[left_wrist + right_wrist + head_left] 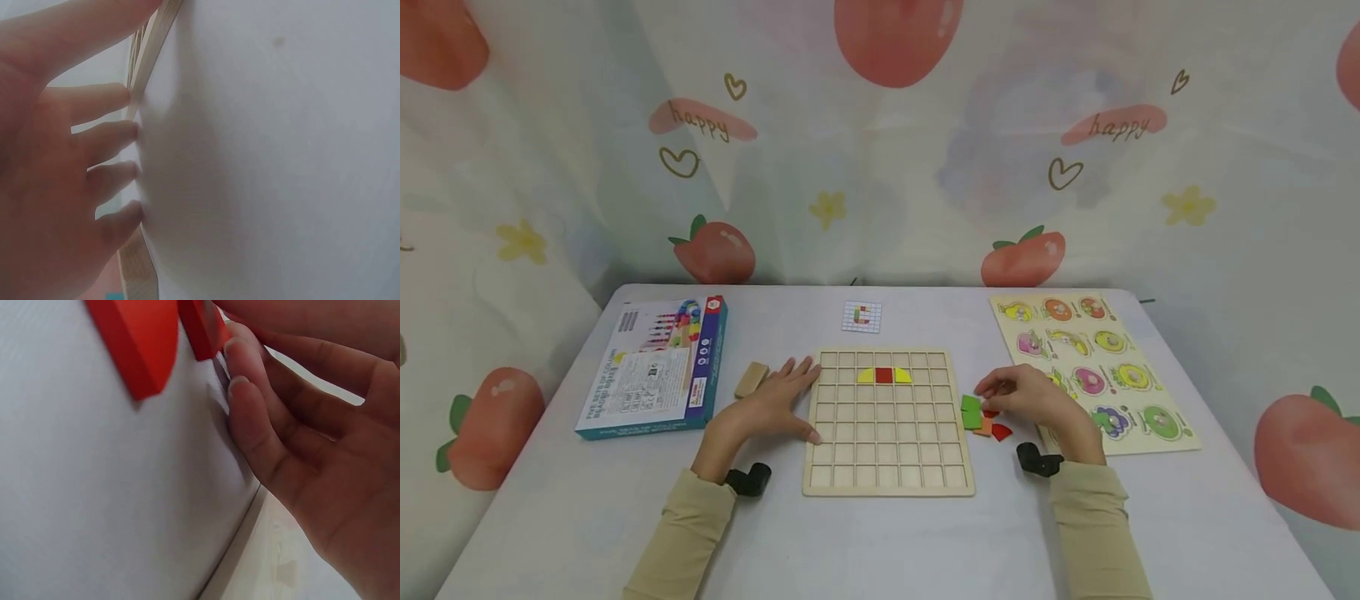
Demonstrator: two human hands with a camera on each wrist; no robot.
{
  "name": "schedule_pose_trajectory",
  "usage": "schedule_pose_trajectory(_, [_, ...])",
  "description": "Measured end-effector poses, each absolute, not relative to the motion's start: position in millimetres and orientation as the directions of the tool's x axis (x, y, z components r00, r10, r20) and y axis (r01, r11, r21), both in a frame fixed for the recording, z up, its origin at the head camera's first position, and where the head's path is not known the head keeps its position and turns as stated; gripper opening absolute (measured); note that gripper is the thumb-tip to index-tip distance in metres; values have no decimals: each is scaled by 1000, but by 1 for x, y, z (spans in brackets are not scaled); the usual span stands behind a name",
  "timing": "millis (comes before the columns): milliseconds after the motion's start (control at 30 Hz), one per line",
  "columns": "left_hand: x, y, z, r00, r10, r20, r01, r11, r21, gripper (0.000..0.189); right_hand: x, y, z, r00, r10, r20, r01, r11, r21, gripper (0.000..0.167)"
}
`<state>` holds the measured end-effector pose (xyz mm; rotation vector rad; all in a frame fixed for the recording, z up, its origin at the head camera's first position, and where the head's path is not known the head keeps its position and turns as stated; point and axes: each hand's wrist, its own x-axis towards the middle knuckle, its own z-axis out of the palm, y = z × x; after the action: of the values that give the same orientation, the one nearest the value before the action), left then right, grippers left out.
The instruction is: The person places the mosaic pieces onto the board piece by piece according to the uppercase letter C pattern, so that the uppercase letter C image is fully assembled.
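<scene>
My left hand (pixel 772 400) lies spread beside a wooden grid board (pixel 887 490), its thumb and forefinger at the board's left edge. In the left wrist view the straight fingers (pixel 106 140) reach down to the white tabletop. On the board, a red square tile (pixel 884 376) sits between two rounded yellow tiles (pixel 867 376). Right of the board my right hand (pixel 1033 398), fingers curled, pinches a red piece (pixel 203 328) low over the table. Close by lie green tiles (pixel 972 412), an orange tile (pixel 983 427) and a red quarter-round piece (pixel 1002 432).
Behind the board lies a small pattern card (pixel 861 317). A fruit picture board (pixel 1112 375) is on the right, partly under my right wrist. At left are a flat colourful box (pixel 655 367) and a wooden block (pixel 751 380) near my left fingers.
</scene>
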<state>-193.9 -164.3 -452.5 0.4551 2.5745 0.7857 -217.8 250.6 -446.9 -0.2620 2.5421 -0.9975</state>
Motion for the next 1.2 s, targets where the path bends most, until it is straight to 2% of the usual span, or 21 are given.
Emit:
schedule_pose_trajectory(233, [-194, -164, -451, -864, 415, -284, 185, 788, 588, 110, -217, 252, -445, -893, -330, -305, -20, 706, -708, 22])
schedule_pose_trajectory(600, [-192, -163, -449, -866, 408, -290, 179, 793, 582, 109, -215, 257, -442, -912, -312, -264, -59, 740, -670, 22])
schedule_pose_trajectory(800, [-191, -162, -448, -865, 408, -293, 180, 796, 578, 109, -214, 249, -442, -920, -282, -273, -41, 760, -648, 19])
schedule_pose_trajectory(1000, [-191, -164, -450, -863, 417, -285, 193, 794, 577, 109, -216, 238, -444, -920, -300, -250, -87, 781, -619, 18])
schedule_pose_trajectory(1200, [-193, -164, -452, -865, 419, -276, 198, 791, 579, 110, -216, 229, -446, -919, -304, -252, -80, 769, -634, 18])
